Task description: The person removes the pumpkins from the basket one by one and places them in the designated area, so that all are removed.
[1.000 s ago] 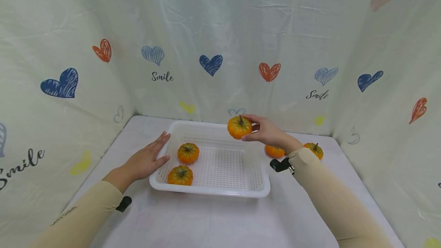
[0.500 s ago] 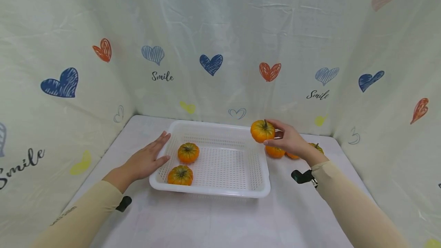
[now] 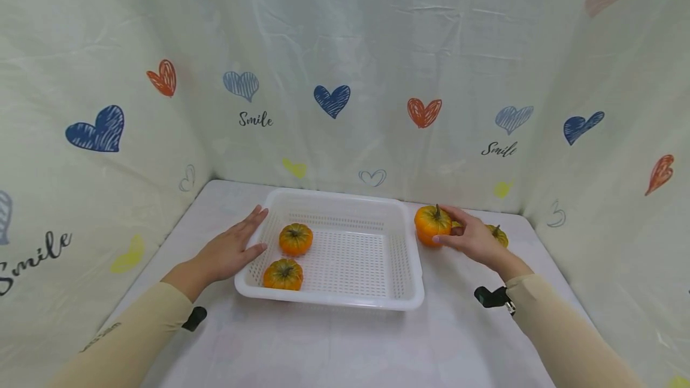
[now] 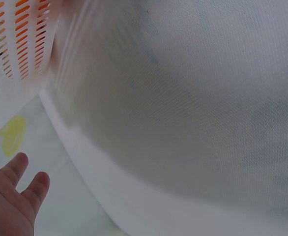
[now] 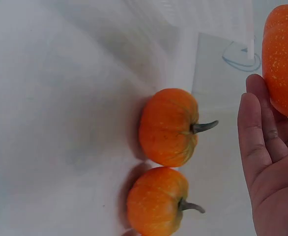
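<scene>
In the head view my right hand (image 3: pixel 477 241) holds an orange pumpkin (image 3: pixel 433 225) between thumb and fingers, just right of the white basket (image 3: pixel 345 300). The right wrist view shows this pumpkin (image 5: pixel 283 61) at the fingers of the hand (image 5: pixel 276 167), above the table, with two others (image 5: pixel 168 128) (image 5: pixel 158 201) standing on the cloth. My left hand (image 3: pixel 226 251) rests with straight fingers on the basket's left rim; its fingers also show in the left wrist view (image 4: pixel 16 196). Two pumpkins (image 3: pixel 296 239) (image 3: pixel 283 274) sit at the left inside the basket.
Another pumpkin (image 3: pixel 498 235) shows partly behind the right hand. White cloth (image 3: pixel 334 346) covers the table. A curtain printed with hearts (image 3: pixel 332 101) stands behind and along both sides.
The right hand has carried its pumpkin from above the basket's far right part, rightward and down, to beside the basket. The left hand has stayed at the rim.
</scene>
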`<state>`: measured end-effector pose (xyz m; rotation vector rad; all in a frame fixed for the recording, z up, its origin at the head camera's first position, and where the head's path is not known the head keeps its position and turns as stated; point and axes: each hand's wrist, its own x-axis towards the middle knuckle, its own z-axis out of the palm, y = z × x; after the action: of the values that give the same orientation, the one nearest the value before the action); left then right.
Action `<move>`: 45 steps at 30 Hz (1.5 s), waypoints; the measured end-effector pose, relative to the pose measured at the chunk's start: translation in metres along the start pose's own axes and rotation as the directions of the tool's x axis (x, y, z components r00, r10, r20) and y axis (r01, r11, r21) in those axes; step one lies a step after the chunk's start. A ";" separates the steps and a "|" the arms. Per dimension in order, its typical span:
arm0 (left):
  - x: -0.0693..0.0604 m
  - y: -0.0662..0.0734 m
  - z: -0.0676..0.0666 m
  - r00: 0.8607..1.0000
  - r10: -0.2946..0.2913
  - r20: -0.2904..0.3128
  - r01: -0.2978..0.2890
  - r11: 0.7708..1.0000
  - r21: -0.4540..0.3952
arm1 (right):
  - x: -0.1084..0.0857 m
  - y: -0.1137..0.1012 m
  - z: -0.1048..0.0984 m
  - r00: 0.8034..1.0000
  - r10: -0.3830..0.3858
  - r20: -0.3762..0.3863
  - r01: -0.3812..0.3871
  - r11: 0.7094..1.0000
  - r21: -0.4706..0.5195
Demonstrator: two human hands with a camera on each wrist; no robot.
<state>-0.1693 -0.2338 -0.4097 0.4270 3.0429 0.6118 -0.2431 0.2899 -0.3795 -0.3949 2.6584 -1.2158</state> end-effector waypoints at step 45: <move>0.001 -0.002 0.002 1.000 0.004 0.006 -0.004 1.000 0.016 | -0.020 0.084 0.031 0.993 0.116 0.011 -0.115 0.990 -0.086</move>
<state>-0.1713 -0.2349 -0.4121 0.4341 3.0443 0.5852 -0.2289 0.3275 -0.4621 -0.2577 2.6845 -1.0645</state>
